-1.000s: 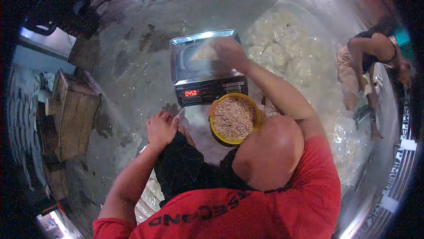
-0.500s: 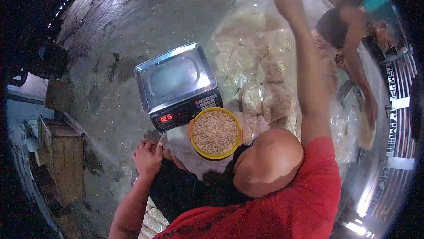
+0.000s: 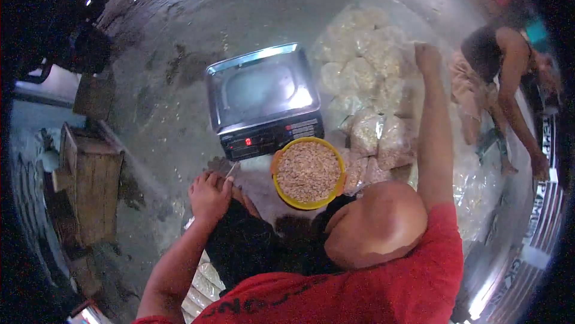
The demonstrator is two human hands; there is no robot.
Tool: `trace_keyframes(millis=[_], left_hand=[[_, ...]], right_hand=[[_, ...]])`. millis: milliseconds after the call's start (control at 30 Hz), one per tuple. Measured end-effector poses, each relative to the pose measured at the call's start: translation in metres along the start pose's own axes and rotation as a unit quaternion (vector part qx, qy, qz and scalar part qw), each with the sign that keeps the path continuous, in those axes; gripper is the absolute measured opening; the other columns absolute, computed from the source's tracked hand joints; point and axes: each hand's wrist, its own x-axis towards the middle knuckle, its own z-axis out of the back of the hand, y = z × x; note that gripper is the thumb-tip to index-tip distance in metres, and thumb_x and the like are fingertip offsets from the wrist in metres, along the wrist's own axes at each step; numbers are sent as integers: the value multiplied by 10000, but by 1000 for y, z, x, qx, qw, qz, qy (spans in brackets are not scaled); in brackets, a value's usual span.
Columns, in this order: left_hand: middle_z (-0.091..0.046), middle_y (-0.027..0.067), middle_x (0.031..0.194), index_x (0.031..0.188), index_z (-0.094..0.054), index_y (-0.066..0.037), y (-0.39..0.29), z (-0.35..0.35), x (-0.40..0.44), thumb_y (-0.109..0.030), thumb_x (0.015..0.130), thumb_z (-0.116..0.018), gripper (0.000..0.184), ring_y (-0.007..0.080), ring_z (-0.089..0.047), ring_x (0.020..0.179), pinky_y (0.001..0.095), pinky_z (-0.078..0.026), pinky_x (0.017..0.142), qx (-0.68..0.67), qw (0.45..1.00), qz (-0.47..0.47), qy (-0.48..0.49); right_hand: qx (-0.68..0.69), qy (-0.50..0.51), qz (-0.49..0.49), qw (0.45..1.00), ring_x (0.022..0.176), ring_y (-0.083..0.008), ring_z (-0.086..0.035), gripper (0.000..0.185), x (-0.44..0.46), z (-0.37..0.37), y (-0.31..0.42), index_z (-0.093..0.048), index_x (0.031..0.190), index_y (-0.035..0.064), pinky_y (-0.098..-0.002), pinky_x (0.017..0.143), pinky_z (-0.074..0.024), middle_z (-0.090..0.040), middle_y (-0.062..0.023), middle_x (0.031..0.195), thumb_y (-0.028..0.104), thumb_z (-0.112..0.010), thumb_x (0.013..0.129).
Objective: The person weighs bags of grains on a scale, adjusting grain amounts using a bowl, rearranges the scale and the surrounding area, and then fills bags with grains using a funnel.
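Observation:
My left hand [image 3: 211, 195] rests near my knee, its fingers closed on a thin pale stick [image 3: 233, 169]. Far out to the right, my right hand [image 3: 427, 59] looks closed at the edge of several clear plastic bags [image 3: 359, 75] filled with pale beans. What it holds, if anything, I cannot make out. Ahead of me stands a digital scale [image 3: 260, 91] with a bare steel pan and a red 0 on its display. A yellow-rimmed tub [image 3: 308, 173] full of pale, split beans sits against the scale's front right corner.
A wooden crate [image 3: 96, 189] stands on the left. At the right, another person [image 3: 506, 72] bends over beside more plastic bags [image 3: 473, 195]. More filled bags [image 3: 206, 285] lie under my left side. Scattered bits dot the concrete floor [image 3: 162, 108].
My right hand has come down from above the bags to their right edge. The scale display has gone from 0.215 to 0. The view has shifted, and the other person's arm has moved.

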Motion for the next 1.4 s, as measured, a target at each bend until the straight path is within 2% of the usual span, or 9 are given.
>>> trace_keyframes(millis=[467, 533, 600, 667, 800, 1000, 1100, 1233, 1400], left_hand=[[-651, 146, 1271, 1116, -738, -95, 1, -13, -8, -510, 945, -600, 469, 374, -559, 1242, 558, -388, 1054, -9, 997, -50, -52], [-646, 145, 1287, 1135, -733, -98, 1, -9, -7, -522, 947, -595, 485, 376, -555, 1252, 566, -389, 1054, -1, 998, -61, -28], [-642, 143, 1303, 1154, -729, -100, 0, -8, -10, -534, 948, -589, 501, 378, -551, 1261, 573, -389, 1053, 10, 998, -61, -2], [-633, 136, 1327, 1192, -718, -104, -14, -5, -12, -546, 955, -577, 521, 374, -544, 1283, 589, -385, 1062, 47, 998, -37, -8], [-599, 137, 1405, 1268, -695, -120, -12, -3, -14, -569, 959, -568, 560, 369, -529, 1325, 613, -359, 1092, 44, 998, -31, 14], [-578, 159, 1433, 1279, -698, -125, -4, -17, -12, -630, 944, -539, 626, 386, -513, 1345, 609, -353, 1110, 76, 997, -28, -6], [-556, 169, 1455, 1281, -703, -125, -8, -4, -20, -645, 940, -529, 646, 395, -493, 1363, 606, -352, 1116, 67, 997, -25, 26], [-560, 181, 1447, 1256, -714, -102, -9, -5, -13, -651, 936, -532, 661, 411, -487, 1361, 592, -353, 1129, 62, 996, -12, 65], [-608, 196, 1368, 1226, -734, -150, 8, -19, -6, -624, 956, -532, 582, 420, -548, 1287, 567, -416, 1082, 68, 996, -47, 19]], right_hand=[[546, 380, 286, 690, 813, -147, -668, 330, -192, 280, 184, -698, 1194, 20, -307, 718, -565, -714, -66, 931, 138, -781, 897], [637, 550, 208, 498, 832, -159, -672, 301, -213, 229, 193, -698, 1170, 16, -317, 718, -574, -718, -82, 962, 136, -775, 905], [601, 594, 179, 504, 946, -189, -699, 354, -253, 133, 216, -682, 1226, 32, -351, 763, -583, -728, -104, 1051, 199, -765, 925], [307, 499, 329, 740, 1050, -194, -689, 381, -300, 88, 205, -676, 1251, 39, -376, 859, -572, -735, -107, 1123, 221, -764, 929], [289, 463, 446, 709, 1113, -227, -682, 405, -276, 157, 211, -657, 1289, 38, -383, 953, -545, -720, -124, 1198, 228, -750, 943], [624, 584, 305, 419, 1110, -272, -699, 456, -240, 255, 195, -584, 1360, 21, -410, 884, -599, -684, -140, 1271, 239, -706, 979], [682, 686, 232, 99, 1056, -254, -706, 433, -262, 177, 205, -580, 1351, 22, -412, 827, -612, -688, -134, 1243, 223, -692, 984], [349, 618, 498, 498, 987, -216, -691, 404, -290, 53, 211, -589, 1333, 35, -375, 784, -586, -701, -117, 1154, 250, -675, 1002], [546, 561, 408, 470, 1027, -218, -664, 513, -236, 204, 226, -542, 1389, 32, -352, 821, -572, -678, -128, 1199, 255, -721, 963]])
